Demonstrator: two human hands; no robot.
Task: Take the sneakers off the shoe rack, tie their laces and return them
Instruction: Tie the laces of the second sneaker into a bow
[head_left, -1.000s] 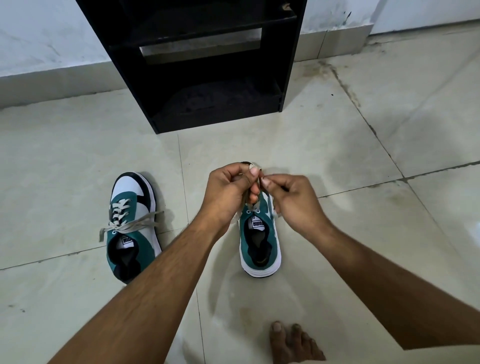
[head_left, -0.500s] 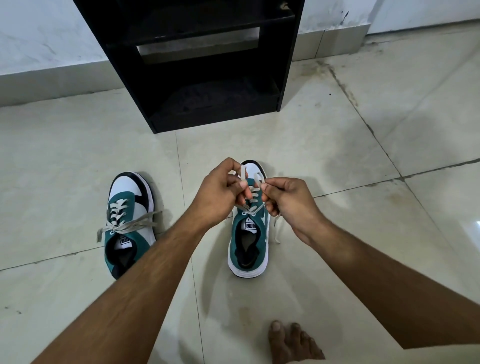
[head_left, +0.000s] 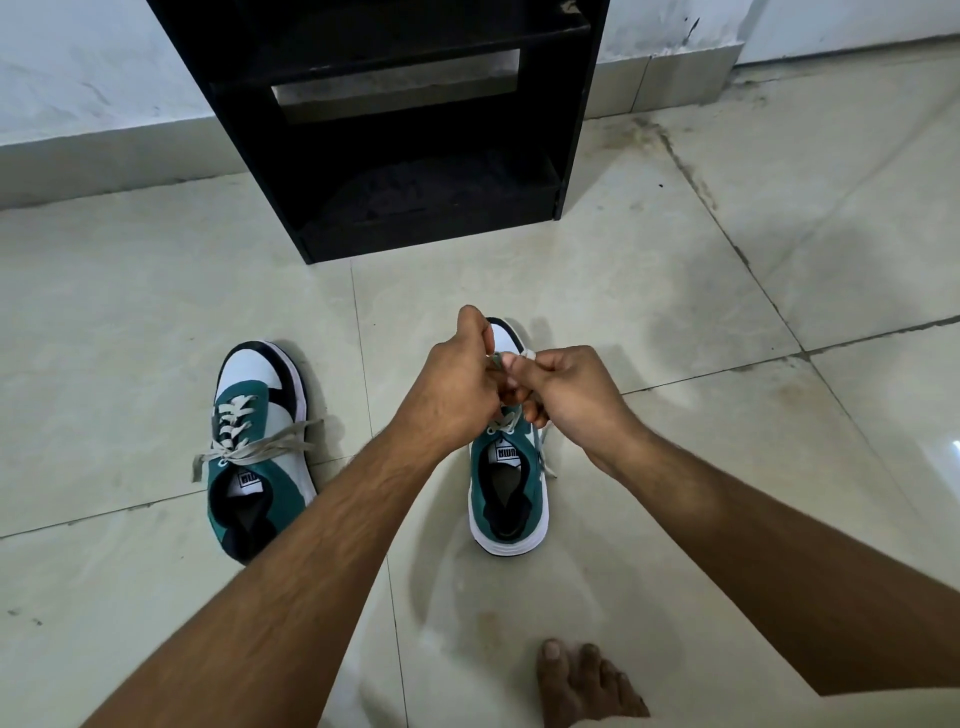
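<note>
Both hands meet above the toe end of the right-hand sneaker (head_left: 509, 488), and each grip is clamped on the pale laces (head_left: 500, 359): the left hand (head_left: 451, 384) pinches a strand between thumb and forefinger, the right hand (head_left: 566, 391) pinches another close against it, the fingertips of the two hands touching. A loose lace end hangs down the shoe's outer side to the floor. This sneaker stands on the floor (head_left: 675, 312), toe toward the shoe rack (head_left: 405, 130), with open tile between them. The other sneaker (head_left: 254, 441) stands well apart to the left, also toe toward the rack, its laces crossed over the tongue with the ends lying out to either side; whether they are knotted I cannot tell. Both shoes are green, white and black; the tongue labels carry a short black word, too small to read with certainty. The rack is black, open-fronted, its lower shelf bare and dusty, its back against a white wall with a grey skirting. The floor is glossy beige tile with dark grout lines and some staining near the wall. Wide free floor lies to the right and left of the shoes. A bare foot (head_left: 587, 686) rests on the tile at the lower edge, near the right forearm
</note>
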